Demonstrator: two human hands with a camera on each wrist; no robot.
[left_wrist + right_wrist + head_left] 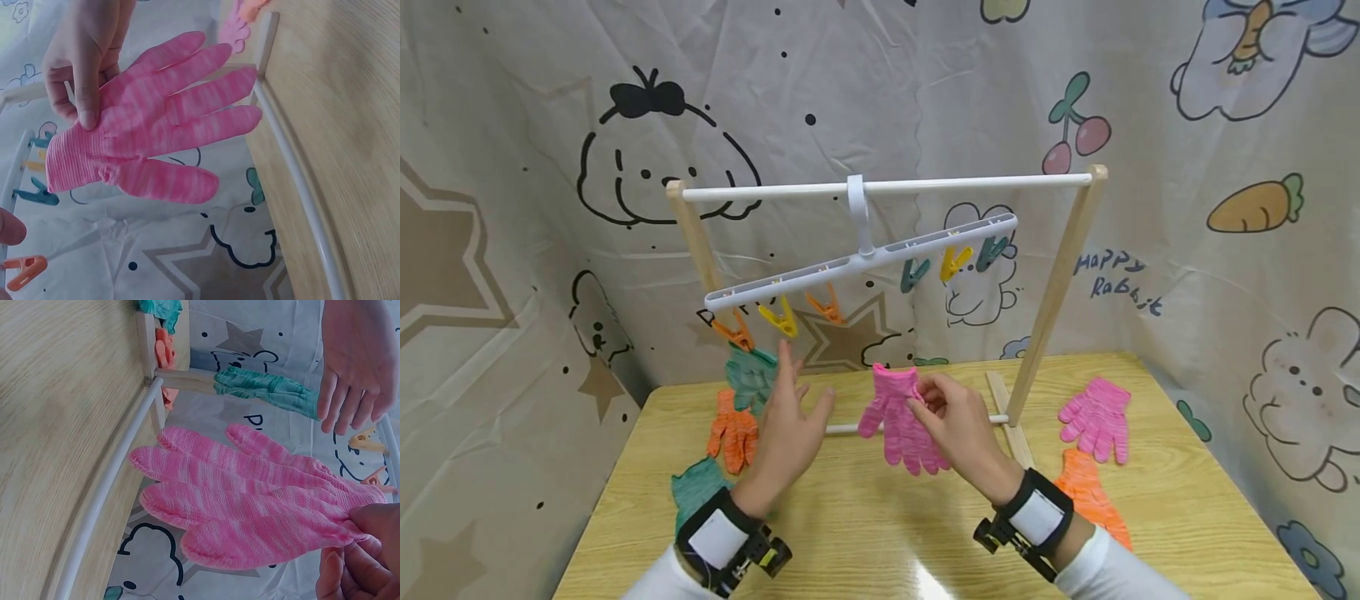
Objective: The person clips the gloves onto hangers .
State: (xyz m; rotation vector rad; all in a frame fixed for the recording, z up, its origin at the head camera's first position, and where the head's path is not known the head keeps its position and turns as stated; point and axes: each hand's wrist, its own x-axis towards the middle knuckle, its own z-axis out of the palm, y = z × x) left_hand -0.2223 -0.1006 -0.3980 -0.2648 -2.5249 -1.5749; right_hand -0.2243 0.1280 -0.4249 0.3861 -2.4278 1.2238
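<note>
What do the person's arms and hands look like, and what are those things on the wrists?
The left hand and right hand are both bare. Each wrist wears a wide black band with a white patch on top. A small dark gadget sticks out from each band's inner side. White sleeves cover the arms behind the bands.

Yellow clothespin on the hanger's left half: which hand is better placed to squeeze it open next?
Probably the left hand: its fingers look free and reach near that yellow clothespin, while the right hand pinches the pink knit glove near its cuff.
</note>
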